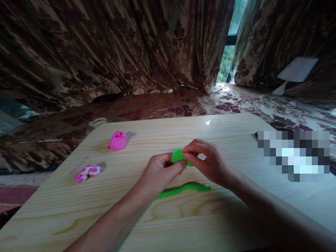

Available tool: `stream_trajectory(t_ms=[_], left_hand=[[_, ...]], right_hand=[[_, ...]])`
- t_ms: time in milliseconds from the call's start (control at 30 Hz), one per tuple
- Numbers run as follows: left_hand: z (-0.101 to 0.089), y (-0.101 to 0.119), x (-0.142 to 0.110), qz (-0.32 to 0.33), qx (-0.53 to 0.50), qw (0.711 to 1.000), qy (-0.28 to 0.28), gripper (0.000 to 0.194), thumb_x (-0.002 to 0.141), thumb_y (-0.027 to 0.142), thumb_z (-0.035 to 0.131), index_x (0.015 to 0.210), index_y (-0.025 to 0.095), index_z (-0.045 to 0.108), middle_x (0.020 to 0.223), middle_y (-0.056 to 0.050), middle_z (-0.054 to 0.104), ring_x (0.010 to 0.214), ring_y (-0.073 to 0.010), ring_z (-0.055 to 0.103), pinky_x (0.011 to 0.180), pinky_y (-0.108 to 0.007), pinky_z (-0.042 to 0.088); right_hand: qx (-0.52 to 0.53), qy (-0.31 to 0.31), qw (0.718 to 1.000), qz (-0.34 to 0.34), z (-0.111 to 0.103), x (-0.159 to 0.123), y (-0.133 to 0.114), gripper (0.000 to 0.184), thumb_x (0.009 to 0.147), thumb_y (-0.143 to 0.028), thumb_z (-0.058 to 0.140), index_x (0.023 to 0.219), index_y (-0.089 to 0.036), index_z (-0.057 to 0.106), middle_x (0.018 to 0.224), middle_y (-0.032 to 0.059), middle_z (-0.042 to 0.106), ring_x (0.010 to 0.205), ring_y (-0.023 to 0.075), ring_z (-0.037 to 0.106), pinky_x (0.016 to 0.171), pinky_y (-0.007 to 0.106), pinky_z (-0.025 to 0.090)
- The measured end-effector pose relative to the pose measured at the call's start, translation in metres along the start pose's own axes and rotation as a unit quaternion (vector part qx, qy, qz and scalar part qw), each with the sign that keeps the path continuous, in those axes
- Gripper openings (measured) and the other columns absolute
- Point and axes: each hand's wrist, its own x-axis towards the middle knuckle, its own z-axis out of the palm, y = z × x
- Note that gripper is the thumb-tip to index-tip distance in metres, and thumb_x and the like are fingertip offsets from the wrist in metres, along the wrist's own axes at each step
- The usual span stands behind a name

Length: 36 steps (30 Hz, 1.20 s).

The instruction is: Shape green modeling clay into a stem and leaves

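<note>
Between my two hands is a flattened piece of bright green modelling clay (177, 156), held just above the table. My left hand (162, 171) grips it with the thumb across its lower front. From the other side, my right hand (207, 159) pinches its edge between thumb and fingertips. Below them a long green clay roll (183, 188) lies on the wood, slightly wavy, with a small curl at its right end. My left forearm hides the roll's left end.
On the pale wooden table (147, 220), a pink clay figure (118, 141) sits at the back left. Nearer lies a pink-and-white spotted clay piece (88, 171). A blurred-out object (294, 155) is at the right. Behind stand a white lamp (298, 70) and patterned curtains (126, 45).
</note>
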Motion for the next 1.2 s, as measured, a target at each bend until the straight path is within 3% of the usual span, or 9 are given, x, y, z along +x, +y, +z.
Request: stream_trajectory(t_ms=[200, 433, 700, 833, 1067, 1200], left_hand=[[-0.005, -0.004, 0.002, -0.007, 0.019, 0.999, 0.036, 0.017, 0.070, 0.031, 0.065, 0.064, 0.015, 0.065, 0.061, 0.000, 0.061, 0.060, -0.0118, 0.050, 0.060, -0.024, 0.036], [-0.005, -0.005, 0.002, 0.009, -0.028, 0.999, 0.039, 0.016, 0.071, 0.031, 0.067, 0.075, 0.015, 0.066, 0.064, 0.001, 0.063, 0.063, -0.0117, 0.053, 0.064, -0.023, 0.038], [-0.002, -0.003, 0.003, -0.007, -0.034, 0.998, 0.048, 0.010, 0.067, 0.025, 0.068, 0.066, 0.015, 0.065, 0.061, 0.000, 0.064, 0.059, -0.0122, 0.055, 0.063, -0.024, 0.041], [-0.003, -0.004, 0.002, 0.001, -0.044, 0.998, 0.041, 0.012, 0.067, 0.026, 0.068, 0.070, 0.015, 0.066, 0.063, 0.000, 0.064, 0.062, -0.0125, 0.056, 0.063, -0.023, 0.041], [-0.002, -0.004, 0.001, 0.010, -0.049, 0.998, 0.041, 0.016, 0.070, 0.029, 0.068, 0.076, 0.014, 0.066, 0.065, -0.002, 0.065, 0.066, -0.0135, 0.056, 0.067, -0.025, 0.042], [-0.002, -0.005, 0.003, 0.003, -0.037, 0.998, 0.060, 0.013, 0.069, 0.027, 0.067, 0.069, 0.014, 0.066, 0.062, -0.002, 0.065, 0.064, -0.0139, 0.056, 0.065, -0.026, 0.042]], right_hand=[[0.061, 0.000, 0.996, 0.062, -0.005, 0.003, -0.002, 0.019, 0.088, -0.025, 0.048, 0.090, -0.016, 0.065, 0.079, 0.0025, 0.065, 0.070, 0.0111, 0.058, 0.059, 0.021, 0.045], [0.093, 0.005, 0.992, 0.090, -0.002, 0.003, 0.000, 0.012, 0.083, -0.020, 0.054, 0.079, -0.014, 0.064, 0.068, 0.0002, 0.064, 0.060, 0.0090, 0.056, 0.053, 0.019, 0.042], [0.022, 0.037, 0.999, 0.022, 0.000, 0.002, 0.000, 0.010, 0.083, -0.017, 0.054, 0.082, -0.017, 0.064, 0.072, 0.0014, 0.063, 0.066, 0.0114, 0.058, 0.060, 0.023, 0.045], [0.051, 0.004, 0.998, 0.033, -0.002, 0.001, -0.002, 0.013, 0.083, -0.018, 0.055, 0.091, -0.016, 0.064, 0.079, 0.0028, 0.065, 0.070, 0.0119, 0.059, 0.062, 0.023, 0.047], [0.100, 0.018, 0.992, 0.070, 0.003, 0.002, -0.002, 0.007, 0.081, -0.019, 0.057, 0.082, -0.014, 0.063, 0.071, 0.0012, 0.065, 0.065, 0.0105, 0.060, 0.058, 0.021, 0.047], [0.031, 0.049, 0.998, 0.039, 0.006, 0.001, -0.002, 0.006, 0.080, -0.015, 0.057, 0.080, -0.016, 0.063, 0.070, 0.0007, 0.063, 0.064, 0.0112, 0.058, 0.059, 0.023, 0.046]])
